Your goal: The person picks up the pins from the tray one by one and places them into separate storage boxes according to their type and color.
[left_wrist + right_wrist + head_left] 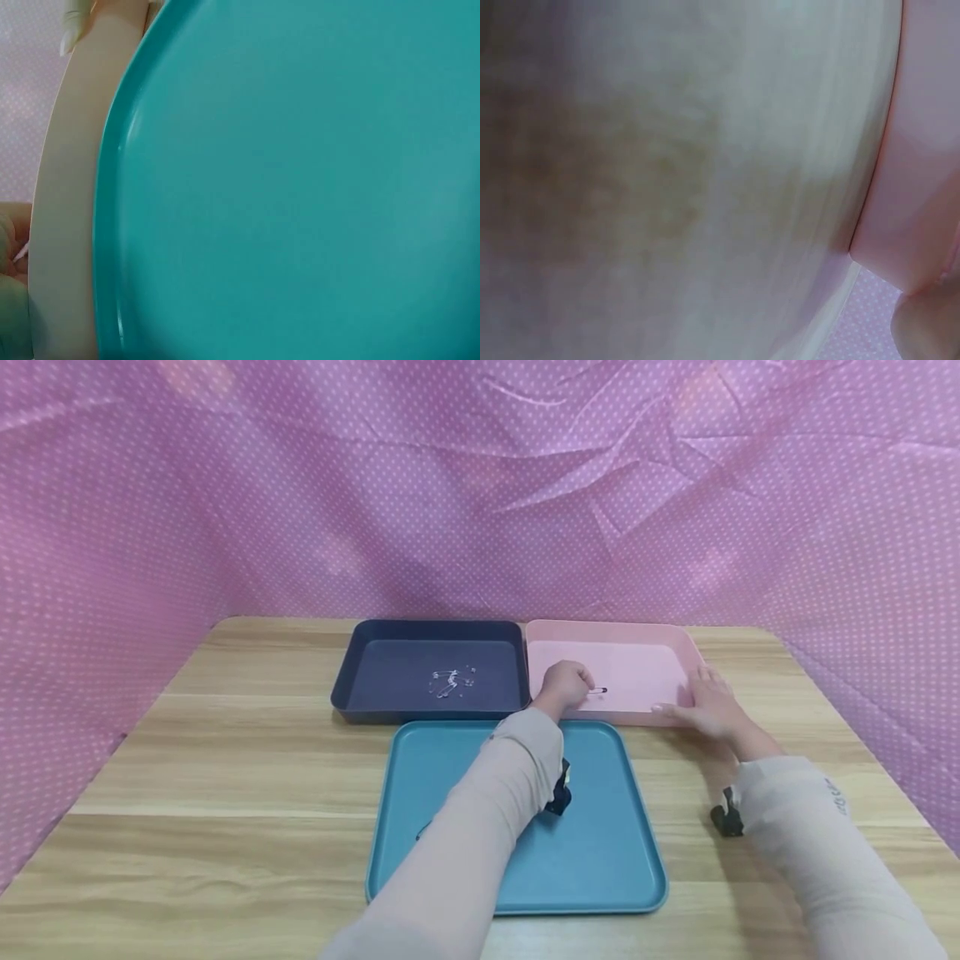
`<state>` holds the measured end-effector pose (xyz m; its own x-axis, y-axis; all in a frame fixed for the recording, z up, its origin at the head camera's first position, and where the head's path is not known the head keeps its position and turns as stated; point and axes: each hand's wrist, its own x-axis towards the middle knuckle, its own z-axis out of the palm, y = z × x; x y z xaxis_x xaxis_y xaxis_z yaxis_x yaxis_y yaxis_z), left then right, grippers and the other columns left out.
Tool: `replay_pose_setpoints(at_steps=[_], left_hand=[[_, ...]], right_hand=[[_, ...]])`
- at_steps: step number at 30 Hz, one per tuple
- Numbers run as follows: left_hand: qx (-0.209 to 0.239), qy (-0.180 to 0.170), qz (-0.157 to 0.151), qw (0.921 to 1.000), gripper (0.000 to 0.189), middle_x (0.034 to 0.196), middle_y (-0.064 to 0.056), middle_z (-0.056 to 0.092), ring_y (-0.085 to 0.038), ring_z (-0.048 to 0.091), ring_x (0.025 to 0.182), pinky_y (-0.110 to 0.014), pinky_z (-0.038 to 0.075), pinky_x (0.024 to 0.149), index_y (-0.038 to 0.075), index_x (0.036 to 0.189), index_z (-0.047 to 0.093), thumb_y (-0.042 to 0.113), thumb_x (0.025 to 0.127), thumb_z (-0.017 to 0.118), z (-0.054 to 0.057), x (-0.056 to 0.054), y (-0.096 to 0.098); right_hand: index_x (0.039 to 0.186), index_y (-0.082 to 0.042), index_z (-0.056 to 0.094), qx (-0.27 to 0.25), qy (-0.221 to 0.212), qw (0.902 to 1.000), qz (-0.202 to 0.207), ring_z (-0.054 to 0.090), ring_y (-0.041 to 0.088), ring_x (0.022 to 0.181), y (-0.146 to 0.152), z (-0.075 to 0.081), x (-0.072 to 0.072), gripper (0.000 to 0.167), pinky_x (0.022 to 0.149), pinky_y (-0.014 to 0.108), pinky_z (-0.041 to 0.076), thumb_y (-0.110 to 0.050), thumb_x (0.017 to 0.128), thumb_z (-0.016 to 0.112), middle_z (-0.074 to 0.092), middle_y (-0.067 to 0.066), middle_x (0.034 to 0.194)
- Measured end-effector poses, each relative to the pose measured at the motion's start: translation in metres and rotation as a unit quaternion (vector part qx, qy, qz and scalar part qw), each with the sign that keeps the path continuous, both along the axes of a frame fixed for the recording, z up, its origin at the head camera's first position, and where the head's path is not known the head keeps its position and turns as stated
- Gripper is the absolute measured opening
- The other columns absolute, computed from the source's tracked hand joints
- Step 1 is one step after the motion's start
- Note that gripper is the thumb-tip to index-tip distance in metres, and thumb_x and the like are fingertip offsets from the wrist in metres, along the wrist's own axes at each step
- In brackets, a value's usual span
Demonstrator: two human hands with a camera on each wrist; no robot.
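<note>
My left hand (567,683) reaches over the front wall of the pink tray (622,652). It pinches a safety pin (598,691), whose dark end sticks out to the right of the fingers. In the left wrist view only part of this hand (13,281) shows, beyond the tray's front wall. At the pink tray's front right corner, my right hand (712,706) rests on the rim with thumb and fingers spread apart. One part of a finger (930,322) shows at the edge of the right wrist view.
A navy tray (360,681) left of the pink one holds several silver safety pins (450,681). In front lies a teal tray (600,852), partly under my left forearm, with a thin dark pin (422,831) beside the sleeve. Pink dotted cloth (450,527) hangs behind the wooden table (225,793).
</note>
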<state>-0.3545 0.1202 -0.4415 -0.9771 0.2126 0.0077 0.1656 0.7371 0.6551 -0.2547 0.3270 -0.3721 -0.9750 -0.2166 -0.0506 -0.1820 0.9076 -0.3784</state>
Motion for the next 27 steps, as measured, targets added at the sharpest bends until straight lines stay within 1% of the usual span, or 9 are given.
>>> replay_pose_setpoints(at_steps=[2,5,11,14,17,19,22,25,27], left_hand=[[-0.011,0.010,-0.002,0.9999,0.019,0.063,0.011,0.055,-0.009,0.049,0.064,-0.021,0.039,0.059,0.023,0.061,0.062,0.006,0.068,0.058,-0.040,-0.037,0.010],[-0.045,-0.012,0.016,0.9988,0.011,0.071,0.009,0.058,-0.012,0.051,0.068,-0.024,0.041,0.064,0.022,0.068,0.064,0.017,0.075,0.059,-0.059,-0.057,0.017],[-0.126,-0.017,0.012,0.9918,0.016,0.078,0.003,0.059,-0.014,0.052,0.069,-0.025,0.042,0.067,0.016,0.074,0.063,0.021,0.081,0.050,-0.050,-0.051,0.014],[-0.155,-0.049,0.010,0.9866,0.021,0.087,0.005,0.060,-0.012,0.054,0.077,-0.025,0.041,0.074,0.018,0.080,0.064,0.025,0.085,0.045,-0.050,-0.055,0.014],[-0.197,-0.026,0.014,0.9799,0.020,0.086,0.003,0.059,-0.014,0.055,0.075,-0.027,0.043,0.070,0.017,0.076,0.062,0.022,0.083,0.044,-0.061,-0.065,0.017],[-0.204,0.008,0.009,0.9788,0.019,0.078,0.003,0.058,-0.014,0.054,0.069,-0.026,0.044,0.063,0.017,0.068,0.059,0.021,0.081,0.046,-0.058,-0.059,0.015],[-0.140,0.014,0.011,0.9899,0.020,0.066,0.002,0.054,-0.013,0.050,0.059,-0.024,0.041,0.056,0.014,0.061,0.055,0.020,0.079,0.049,-0.020,-0.023,0.002],[-0.022,-0.036,0.029,0.9987,0.024,0.057,0.001,0.047,-0.014,0.045,0.056,-0.022,0.037,0.053,0.012,0.061,0.051,0.021,0.082,0.051,0.042,0.033,-0.015],[0.041,-0.084,0.041,0.9948,0.021,0.057,-0.001,0.044,-0.016,0.045,0.061,-0.020,0.033,0.052,0.007,0.066,0.052,0.018,0.085,0.050,0.089,0.072,-0.027]], right_hand=[[0.129,0.017,-0.003,-0.002,0.000,1.0000,0.000,-0.007,0.048,0.121,0.000,0.001,0.001,0.099,0.095,0.054,-0.004,-0.051,0.080,0.049,-0.008,0.038,0.131],[0.130,0.016,-0.002,-0.007,0.002,1.0000,0.000,-0.007,0.047,0.121,-0.001,0.002,0.002,0.098,0.095,0.054,-0.004,-0.051,0.080,0.050,-0.007,0.038,0.131],[0.130,0.016,-0.003,-0.009,-0.002,1.0000,-0.002,-0.007,0.048,0.121,-0.002,0.001,0.003,0.100,0.095,0.055,-0.004,-0.051,0.079,0.051,-0.008,0.038,0.131],[0.130,0.016,-0.002,-0.012,0.001,0.9999,-0.002,-0.006,0.048,0.121,-0.003,0.001,0.004,0.100,0.095,0.055,-0.004,-0.051,0.079,0.051,-0.007,0.038,0.131],[0.130,0.015,-0.002,-0.014,0.002,0.9999,-0.002,-0.006,0.048,0.121,-0.003,0.002,0.004,0.100,0.095,0.055,-0.004,-0.051,0.079,0.052,-0.007,0.038,0.131],[0.130,0.015,-0.003,-0.014,0.000,0.9999,-0.005,-0.007,0.048,0.121,-0.003,0.003,0.004,0.100,0.095,0.054,-0.004,-0.051,0.079,0.052,-0.008,0.038,0.131],[0.130,0.015,-0.003,-0.011,-0.002,0.9999,-0.005,-0.007,0.047,0.121,-0.002,0.001,0.003,0.100,0.095,0.054,-0.004,-0.051,0.079,0.051,-0.009,0.037,0.131],[0.130,0.016,-0.003,-0.010,-0.001,0.9999,-0.004,-0.008,0.046,0.122,0.000,0.000,0.002,0.100,0.095,0.054,-0.003,-0.051,0.079,0.051,-0.009,0.037,0.131],[0.130,0.015,-0.003,-0.011,-0.001,0.9999,-0.004,-0.008,0.046,0.122,0.001,-0.001,0.001,0.100,0.095,0.054,-0.003,-0.052,0.079,0.051,-0.009,0.036,0.132]])
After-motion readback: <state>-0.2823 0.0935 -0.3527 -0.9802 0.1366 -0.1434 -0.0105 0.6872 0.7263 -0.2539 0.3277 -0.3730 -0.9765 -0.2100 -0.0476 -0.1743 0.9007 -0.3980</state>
